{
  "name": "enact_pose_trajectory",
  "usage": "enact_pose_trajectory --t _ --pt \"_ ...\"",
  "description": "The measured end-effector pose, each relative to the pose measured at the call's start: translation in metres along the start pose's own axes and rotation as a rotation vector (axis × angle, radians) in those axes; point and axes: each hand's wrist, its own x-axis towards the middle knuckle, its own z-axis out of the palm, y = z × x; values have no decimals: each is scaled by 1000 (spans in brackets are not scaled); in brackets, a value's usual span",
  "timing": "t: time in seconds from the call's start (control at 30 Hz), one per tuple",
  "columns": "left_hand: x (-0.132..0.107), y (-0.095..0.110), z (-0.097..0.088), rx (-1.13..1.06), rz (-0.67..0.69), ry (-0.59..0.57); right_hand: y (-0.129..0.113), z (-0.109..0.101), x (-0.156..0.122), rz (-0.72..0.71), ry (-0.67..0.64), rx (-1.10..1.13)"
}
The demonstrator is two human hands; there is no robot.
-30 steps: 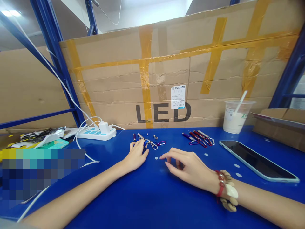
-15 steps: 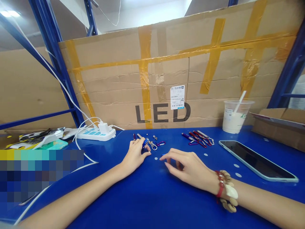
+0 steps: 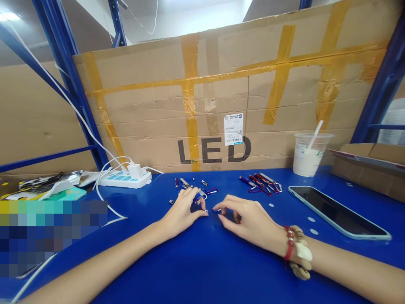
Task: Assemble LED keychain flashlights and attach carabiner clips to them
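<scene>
My left hand (image 3: pixel 183 210) lies on the blue tabletop (image 3: pixel 202 261), bent fingers over a loose pile of small keychain parts (image 3: pixel 193 185) with a silver clip and a purple carabiner. Its thumb points right towards my right hand (image 3: pixel 248 217). That hand rests a little to the right, fingers curled, thumb and forefinger pinched near a tiny piece I cannot make out. A red and shell bracelet (image 3: pixel 296 255) is on my right wrist. A second bunch of red and purple keychain lights (image 3: pixel 261 182) lies farther back right.
A phone (image 3: pixel 338 211) lies face up at right. A plastic cup with a straw (image 3: pixel 308 154) stands behind it, beside a flat carton (image 3: pixel 370 164). A white power strip (image 3: pixel 125 178) with cables is at back left. A big taped box marked LED (image 3: pixel 221 101) walls the back.
My left hand slid back and right from the pile, its thumb now close to my right fingertips. The right hand has barely moved. The view shifted slightly.
</scene>
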Motion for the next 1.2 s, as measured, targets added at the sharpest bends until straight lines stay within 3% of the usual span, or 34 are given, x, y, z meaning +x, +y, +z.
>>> enact_pose_trajectory --t 0.5,0.7,0.83,1.2 --pt "-3 5 0 -59 93 -91 -4 -4 1 -51 -134 -32" --pt "-4 8 0 -82 94 -101 -4 -5 1 -38 -129 -15" --pt "-5 9 0 -76 82 -44 -4 -5 1 -49 -123 -3" --pt "-7 8 4 -43 185 -20 -6 -5 1 -28 -78 -18"
